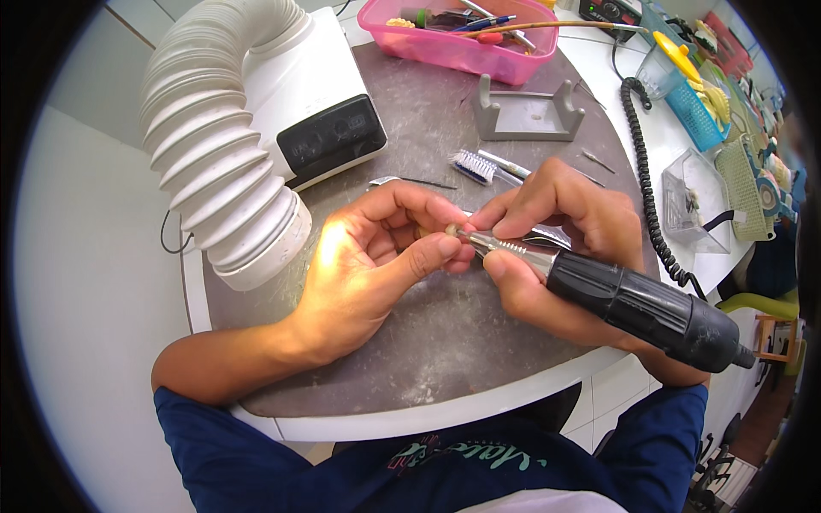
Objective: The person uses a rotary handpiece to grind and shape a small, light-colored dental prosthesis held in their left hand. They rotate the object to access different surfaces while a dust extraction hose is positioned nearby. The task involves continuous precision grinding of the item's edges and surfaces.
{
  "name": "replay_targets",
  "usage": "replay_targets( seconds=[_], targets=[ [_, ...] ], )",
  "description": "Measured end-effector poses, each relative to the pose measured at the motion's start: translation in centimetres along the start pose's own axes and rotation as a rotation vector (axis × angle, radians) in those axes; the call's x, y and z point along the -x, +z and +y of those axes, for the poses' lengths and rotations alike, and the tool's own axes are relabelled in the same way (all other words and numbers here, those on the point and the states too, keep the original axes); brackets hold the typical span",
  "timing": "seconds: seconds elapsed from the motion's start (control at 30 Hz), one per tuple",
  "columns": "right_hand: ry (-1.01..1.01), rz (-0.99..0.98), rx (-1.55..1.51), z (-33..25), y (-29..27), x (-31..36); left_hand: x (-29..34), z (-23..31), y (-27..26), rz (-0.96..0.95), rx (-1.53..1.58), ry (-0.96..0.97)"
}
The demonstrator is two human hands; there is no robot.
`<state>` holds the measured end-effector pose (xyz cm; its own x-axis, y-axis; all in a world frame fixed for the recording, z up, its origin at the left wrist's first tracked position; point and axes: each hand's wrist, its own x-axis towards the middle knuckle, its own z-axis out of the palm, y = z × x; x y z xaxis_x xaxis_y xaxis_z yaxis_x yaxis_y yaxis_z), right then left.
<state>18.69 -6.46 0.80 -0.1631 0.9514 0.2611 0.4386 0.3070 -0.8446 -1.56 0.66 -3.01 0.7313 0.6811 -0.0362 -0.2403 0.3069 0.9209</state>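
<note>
The right hand (547, 231) is wrapped firmly around a black-and-silver rotary handpiece (633, 303), its tip pointing left at a small pale piece (451, 229) that the left hand (376, 256) pinches between thumb and curled fingers, the two hands touching just above the dusty grey counter (445, 342). Just left of the left hand gapes the mouth of a white ribbed suction hose (214, 162), with its white box unit (325, 103) beyond. Beyond the right hand lie a toothbrush (483, 167) and a grey stand (526, 111), farther off a pink basket (462, 43), while a black coiled cord (646, 188) runs along to its right.
</note>
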Motion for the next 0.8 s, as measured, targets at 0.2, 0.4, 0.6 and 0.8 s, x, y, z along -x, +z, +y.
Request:
replay_targets(
  seconds=[0.2,0.4,0.6,0.8],
  targets=[
    [-0.039,0.009,0.016,0.15,-0.14,-0.01,-0.05,-0.08,0.11,0.002,0.001,0.005],
    [-0.068,-0.002,0.047,0.07,-0.33,-0.07,0.02,-0.05,0.10,-0.008,-0.017,0.012],
    [-0.059,0.016,0.056,0.03,-0.14,-0.09,0.07,-0.02,0.20,0.003,-0.015,0.021],
    [-0.055,0.038,0.041,-0.18,0.21,0.09,0.17,-0.09,0.27,0.012,-0.015,0.042]
  ],
)
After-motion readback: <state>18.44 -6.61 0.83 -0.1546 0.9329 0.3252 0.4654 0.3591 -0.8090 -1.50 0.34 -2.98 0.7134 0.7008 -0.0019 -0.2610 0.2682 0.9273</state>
